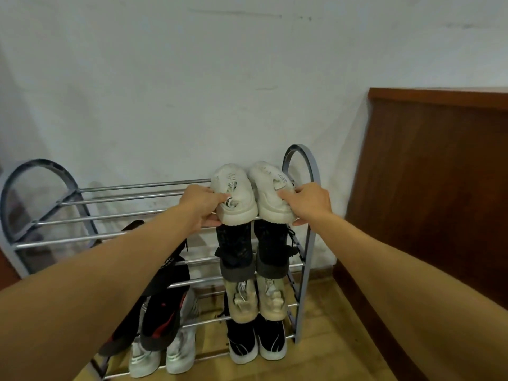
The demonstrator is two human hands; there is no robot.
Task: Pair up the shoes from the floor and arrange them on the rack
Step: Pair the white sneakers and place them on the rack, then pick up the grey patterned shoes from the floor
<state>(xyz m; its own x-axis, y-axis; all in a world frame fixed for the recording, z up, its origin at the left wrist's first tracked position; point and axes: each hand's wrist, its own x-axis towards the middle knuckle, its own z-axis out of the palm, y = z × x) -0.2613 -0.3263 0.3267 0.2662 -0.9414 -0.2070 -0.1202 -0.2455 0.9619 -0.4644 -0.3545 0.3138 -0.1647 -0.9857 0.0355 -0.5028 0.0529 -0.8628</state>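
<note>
A grey metal shoe rack [132,185] with arched end frames and four tiers of silver bars stands against a white wall [192,92], seen from above by the person facing it. Both bare arms reach forward to the right end of the top tier, where a pair of white sneakers sits side by side, toes toward the wall and heels toward the viewer.

The left hand [202,206] holds the left white sneaker [233,188]; its grip is curled round the shoe's outer side, thumb under the heel. The right hand [310,203] holds the right white sneaker [272,188] the same way, fingers wrapped over the outer side and thumb below the heel. The two sneakers touch each other along their inner edges.

Directly below, on the second tier, sits a dark grey pair [236,248]. Under that, on the third tier, is a beige laced pair [244,301]. On the bottom tier is a black pair with white soles [243,342]. Further left, black and red shoes [162,317] lie on the lower tiers, partly hidden by the left forearm; which tier carries them cannot be told. A white pair [178,350] rests at the bottom left.

The rack stands on a light wood-coloured floor [343,347]. A dark brown wooden panel [439,174] rises just beside the rack on the right. The wall shows faint scuffs.
</note>
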